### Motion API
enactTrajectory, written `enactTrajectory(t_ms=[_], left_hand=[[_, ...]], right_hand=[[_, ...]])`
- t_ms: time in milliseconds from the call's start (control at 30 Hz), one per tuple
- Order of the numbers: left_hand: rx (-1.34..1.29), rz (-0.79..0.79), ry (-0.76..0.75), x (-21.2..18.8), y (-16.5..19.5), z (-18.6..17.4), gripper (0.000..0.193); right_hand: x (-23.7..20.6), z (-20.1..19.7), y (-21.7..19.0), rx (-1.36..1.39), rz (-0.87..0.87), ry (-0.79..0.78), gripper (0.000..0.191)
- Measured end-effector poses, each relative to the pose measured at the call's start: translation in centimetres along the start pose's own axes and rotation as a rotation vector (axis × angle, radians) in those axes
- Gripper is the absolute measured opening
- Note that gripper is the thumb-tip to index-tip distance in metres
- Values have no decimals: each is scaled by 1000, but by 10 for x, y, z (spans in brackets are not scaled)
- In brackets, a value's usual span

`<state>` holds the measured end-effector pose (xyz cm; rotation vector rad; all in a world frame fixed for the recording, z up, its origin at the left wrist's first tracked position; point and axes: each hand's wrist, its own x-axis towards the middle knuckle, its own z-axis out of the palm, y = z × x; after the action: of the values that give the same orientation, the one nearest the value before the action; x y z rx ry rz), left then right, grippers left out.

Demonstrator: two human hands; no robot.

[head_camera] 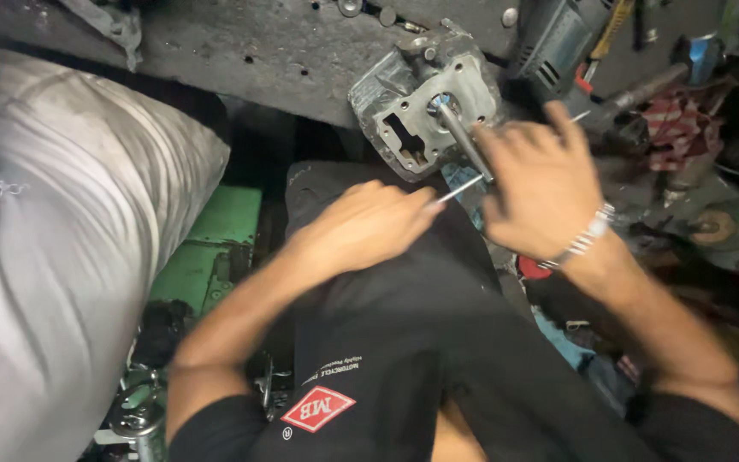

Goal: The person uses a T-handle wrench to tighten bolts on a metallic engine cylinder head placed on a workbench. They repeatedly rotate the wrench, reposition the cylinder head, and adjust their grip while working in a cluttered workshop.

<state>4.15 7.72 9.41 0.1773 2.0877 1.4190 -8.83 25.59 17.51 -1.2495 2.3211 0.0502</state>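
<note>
Right hand (545,184) curled around a steel rod (464,141) that runs up at 11 o'clock into the bore of a grey metal casing (412,107). Left hand (369,224) closed narrow, fingertips pinching a thin metal tool (462,188), its tip pointing at 2 o'clock toward the right hand. Casing sits at the frame's 12 o'clock, leaning on a dirty concrete ledge (241,60). Bracelet (588,238) on the right wrist. Grey power drill (558,38) at 1 o'clock, white sack (62,239) at 9 o'clock, green machine body (215,248) beneath. Cluttered, dim workshop; motion blur on the hands.
</note>
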Motion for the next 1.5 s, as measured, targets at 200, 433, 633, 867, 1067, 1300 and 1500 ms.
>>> enactTrajectory(t_ms=[200,433,633,867,1067,1300,1500], left_hand=[[-214,207,716,-27,-31,11,57],[-397,609,736,26,-101,21,66],[-391,680,486,192,-38,-51,58],[189,698,39,301,11,38,81],[219,305,257,129,8,-77,76],[9,16,-48,-1,-2,-6,43],[-285,190,632,-30,-39,4,54]], right_hand=[[48,26,-19,-18,230,-381,60],[52,43,9,117,199,-612,105],[27,63,6,1338,1034,-193,56],[11,76,9,2373,955,-13,46],[-42,52,22,1738,749,483,63],[-12,20,0,-25,-5,28,84],[49,26,-20,17,241,-388,64]])
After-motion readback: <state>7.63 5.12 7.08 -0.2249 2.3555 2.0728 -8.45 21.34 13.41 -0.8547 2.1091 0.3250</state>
